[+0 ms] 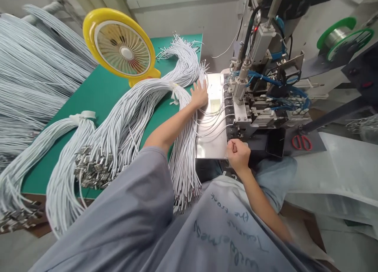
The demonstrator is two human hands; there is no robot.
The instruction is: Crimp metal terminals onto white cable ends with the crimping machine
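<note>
My left hand (200, 95) lies with its fingers spread on the upper end of a bundle of white cables (185, 158) that hangs over the table's front edge. Beside it, several white wires (211, 126) run across a metal plate (211, 146) into the dark slotted edge (228, 106) of a machine (256, 87). At the plate's front right corner my right hand (238, 154) is closed, fingers curled in, close to the machine's edge. Whatever those fingers may hold is hidden.
A yellow fan (126, 52) stands on the green table (102, 91). More cable bundles (69, 173) with metal ends lie to the left. Red-handled scissors (301, 142) rest right of the machine, below a green wire spool (339, 37).
</note>
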